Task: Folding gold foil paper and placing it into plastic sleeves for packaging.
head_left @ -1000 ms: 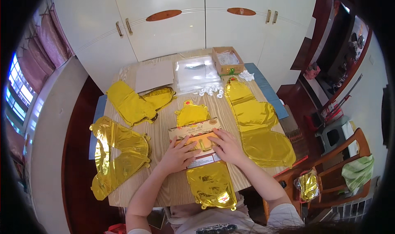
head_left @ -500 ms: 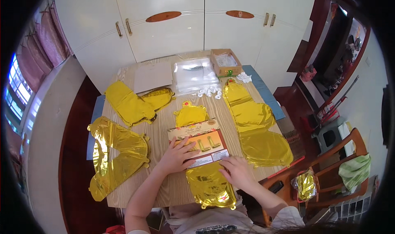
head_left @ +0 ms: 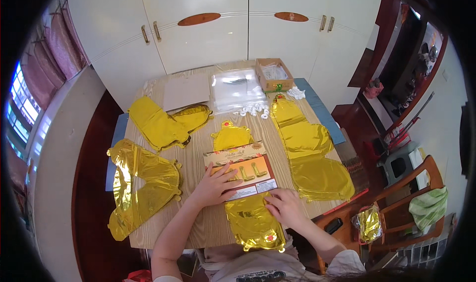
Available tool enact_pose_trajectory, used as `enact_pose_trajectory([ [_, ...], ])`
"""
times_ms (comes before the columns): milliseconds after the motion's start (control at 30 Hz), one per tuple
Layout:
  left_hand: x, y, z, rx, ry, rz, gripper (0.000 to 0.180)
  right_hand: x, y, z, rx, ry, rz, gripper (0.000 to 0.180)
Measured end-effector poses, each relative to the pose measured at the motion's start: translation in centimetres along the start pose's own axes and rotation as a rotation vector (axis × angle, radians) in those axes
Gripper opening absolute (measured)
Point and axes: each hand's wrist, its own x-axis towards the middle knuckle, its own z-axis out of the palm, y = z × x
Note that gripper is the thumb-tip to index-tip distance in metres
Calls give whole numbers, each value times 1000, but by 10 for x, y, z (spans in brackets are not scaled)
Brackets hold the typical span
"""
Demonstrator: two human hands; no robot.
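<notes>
A printed card with pictured gold letters lies across a flat gold foil balloon. The balloon's other end, with a red spot, shows beyond the card. My left hand is open, its fingers spread flat on the card's left part. Below the card's lower right corner, my right hand has its fingers bent and closed at the balloon's right edge. The balloon's near end hangs at the table's front edge. What lies under the card is hidden.
More flat gold foil balloons lie at the left, far left and right. Towards the back are a grey board, clear plastic bags, white rings and a cardboard box. A wooden chair stands right.
My right fingers have curled in slightly against the foil beside the card's corner. My left hand stays on the card. The whole view has shifted slightly.
</notes>
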Motion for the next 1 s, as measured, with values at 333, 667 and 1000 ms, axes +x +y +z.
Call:
enact_pose_trajectory([
  [333,0,0,2,-21,5,-2,38,20,6,-11,56,106,-7,23],
  [667,0,-1,8,58,17,18,37,41,36,6,12,-91,-106,34],
  [1000,-1,-2,10,69,-5,38,34,38,34,6,59,-99,-87,36],
])
